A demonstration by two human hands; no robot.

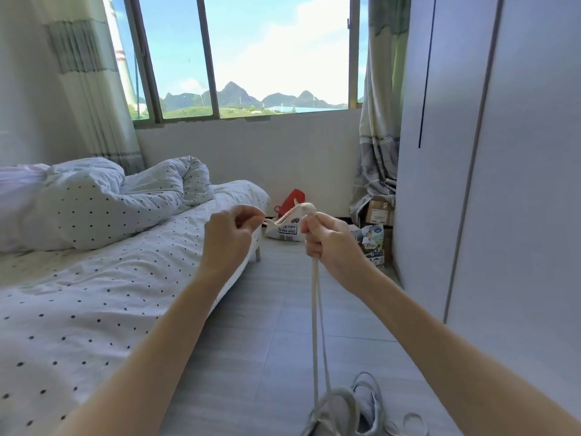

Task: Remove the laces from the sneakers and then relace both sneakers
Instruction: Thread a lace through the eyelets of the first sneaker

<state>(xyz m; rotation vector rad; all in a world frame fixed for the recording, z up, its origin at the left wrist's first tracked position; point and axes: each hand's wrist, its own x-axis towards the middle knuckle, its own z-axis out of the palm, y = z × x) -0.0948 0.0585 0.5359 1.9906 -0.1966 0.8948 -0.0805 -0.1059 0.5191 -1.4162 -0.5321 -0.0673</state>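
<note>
Bed (78, 309) along the floor's left edge, two grey sneakers (349, 407) at the floor's near edge. Right hand (330, 239) fists around the cream lace (316, 309), strands dropping to the nearer sneaker; left hand (229, 229) pinches its end.

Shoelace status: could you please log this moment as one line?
left hand: pinches lace end | right hand: grips lace | sneaker: floor, laced

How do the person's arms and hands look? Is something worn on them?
Both forearms are bare as far as the picture shows: no sleeves are visible. The left hand and right hand show no gloves, rings, watch or bracelet on the visible sides.
</note>
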